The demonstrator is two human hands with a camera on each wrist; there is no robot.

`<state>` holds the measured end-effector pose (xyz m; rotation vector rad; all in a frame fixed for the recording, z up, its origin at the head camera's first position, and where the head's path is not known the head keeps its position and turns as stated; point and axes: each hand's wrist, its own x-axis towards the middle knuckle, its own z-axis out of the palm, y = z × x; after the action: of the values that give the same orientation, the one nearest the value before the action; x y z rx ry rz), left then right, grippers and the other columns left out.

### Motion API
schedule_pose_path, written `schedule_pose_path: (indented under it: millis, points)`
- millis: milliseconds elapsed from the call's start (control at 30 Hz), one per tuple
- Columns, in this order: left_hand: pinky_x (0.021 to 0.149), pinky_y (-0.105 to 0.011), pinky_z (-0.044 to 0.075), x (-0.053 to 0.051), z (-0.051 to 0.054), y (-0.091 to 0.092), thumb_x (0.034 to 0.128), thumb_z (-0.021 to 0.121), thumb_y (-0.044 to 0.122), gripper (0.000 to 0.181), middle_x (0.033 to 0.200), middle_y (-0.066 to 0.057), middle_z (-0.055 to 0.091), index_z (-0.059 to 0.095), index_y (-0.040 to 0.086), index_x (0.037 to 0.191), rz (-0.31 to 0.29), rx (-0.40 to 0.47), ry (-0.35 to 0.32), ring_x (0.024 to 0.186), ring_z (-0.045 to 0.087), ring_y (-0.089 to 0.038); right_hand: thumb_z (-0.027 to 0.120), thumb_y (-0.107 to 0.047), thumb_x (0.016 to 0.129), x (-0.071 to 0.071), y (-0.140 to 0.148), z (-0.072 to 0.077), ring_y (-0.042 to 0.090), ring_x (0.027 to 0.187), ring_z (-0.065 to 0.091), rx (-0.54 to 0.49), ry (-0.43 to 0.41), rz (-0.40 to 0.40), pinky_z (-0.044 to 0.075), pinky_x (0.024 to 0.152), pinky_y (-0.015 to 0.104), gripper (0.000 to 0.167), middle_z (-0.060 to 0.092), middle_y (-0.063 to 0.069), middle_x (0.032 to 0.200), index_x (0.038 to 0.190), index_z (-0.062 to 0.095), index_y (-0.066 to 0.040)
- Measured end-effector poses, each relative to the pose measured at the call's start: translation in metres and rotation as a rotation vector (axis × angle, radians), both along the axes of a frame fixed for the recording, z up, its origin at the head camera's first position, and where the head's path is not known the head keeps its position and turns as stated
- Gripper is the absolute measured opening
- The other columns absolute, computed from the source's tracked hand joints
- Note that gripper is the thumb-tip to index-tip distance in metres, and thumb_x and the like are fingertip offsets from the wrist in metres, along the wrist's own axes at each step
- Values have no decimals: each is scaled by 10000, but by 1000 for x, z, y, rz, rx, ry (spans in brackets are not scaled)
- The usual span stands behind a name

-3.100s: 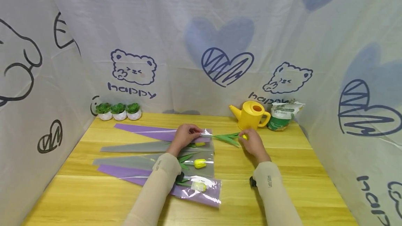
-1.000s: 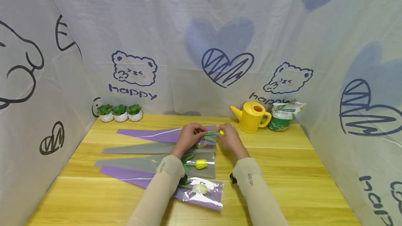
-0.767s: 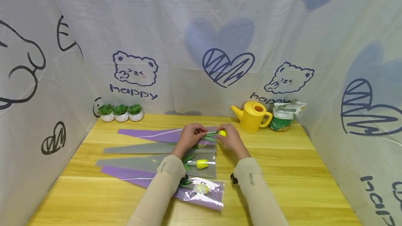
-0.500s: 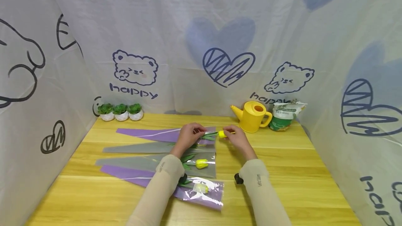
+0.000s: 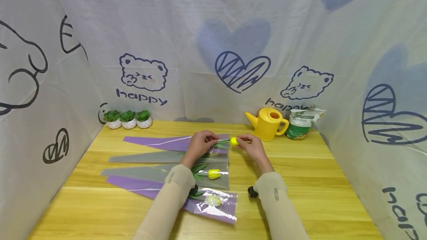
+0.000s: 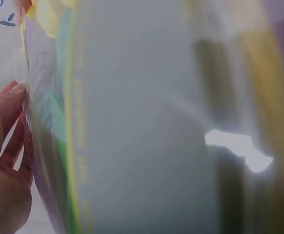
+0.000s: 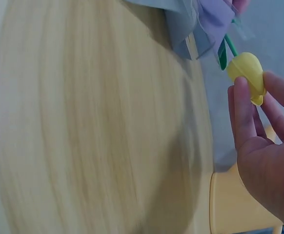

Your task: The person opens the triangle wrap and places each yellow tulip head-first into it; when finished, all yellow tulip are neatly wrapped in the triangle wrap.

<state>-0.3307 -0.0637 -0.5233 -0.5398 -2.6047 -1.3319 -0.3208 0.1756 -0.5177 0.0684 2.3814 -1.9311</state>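
Observation:
In the head view my left hand (image 5: 200,146) pinches the mouth edge of the farthest purple flower sleeve (image 5: 170,144), which has a clear front. The left wrist view shows its thumb and fingertips (image 6: 18,90) on the clear film. My right hand (image 5: 254,149) holds a yellow artificial tulip (image 5: 234,141) by its bloom, between thumb and fingers, as the right wrist view shows. The tulip's stem and green leaves lie inside the sleeve, while the bloom is just outside the mouth. The lower stem is hidden behind my left hand.
Nearer me lie two grey sleeves (image 5: 141,172) and another purple sleeve (image 5: 133,185), each with a yellow tulip inside. Behind stand a yellow watering can (image 5: 267,125), a green-and-white bag (image 5: 300,123) and several small potted succulents (image 5: 128,119). Printed cloth walls surround the wooden table.
My right hand has brought the tulip leftward, its leaves passing into the sleeve. It has shifted its hold to the bloom's end, and the bloom has edged left. My left hand stays at the sleeve.

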Motion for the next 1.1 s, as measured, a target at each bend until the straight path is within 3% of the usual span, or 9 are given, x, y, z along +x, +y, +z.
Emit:
schedule_pose_path:
  millis: [267,433,600,767,967,1100]
  points:
    - [709,-260,538,0,2,3,932,787,150,79,950,-13,762,814,134,1004,-8,7,6,773,642,-116,642,-19,1011,-1,-9,1,378,1063,709,-72,21,10,565,995,468,268,659,233,1207,1255,673,87]
    - [718,-267,545,0,3,4,921,795,128,76,941,-27,765,810,110,994,-5,19,8,778,645,-125,641,20,994,0,-13,2,253,1024,694,-22,45,49,573,992,449,300,652,257,1275,1289,670,66]
    - [726,-260,545,-1,3,6,922,798,147,79,950,-18,766,811,123,996,-12,13,15,790,647,-122,689,-26,979,0,-17,2,271,1034,701,32,76,65,583,973,431,319,674,242,1279,1292,682,39]
    - [732,-264,551,-1,4,7,916,805,152,84,950,-19,768,811,125,995,-21,17,20,794,653,-131,720,-65,968,-2,-21,1,250,1017,690,97,94,49,576,914,340,303,706,197,1246,1265,709,-3]
    - [741,-256,549,0,4,7,920,801,149,93,959,-24,769,806,117,1007,-32,13,16,803,653,-126,726,-58,961,-1,-24,-2,271,1041,685,94,75,39,575,914,343,296,705,190,1241,1254,715,-15]
    - [833,-337,569,0,5,2,916,806,160,150,1033,-24,777,805,123,1062,-44,16,12,916,682,-176,723,-57,963,-1,-25,-2,259,1046,671,75,60,19,581,936,375,289,694,183,1235,1249,720,-21]
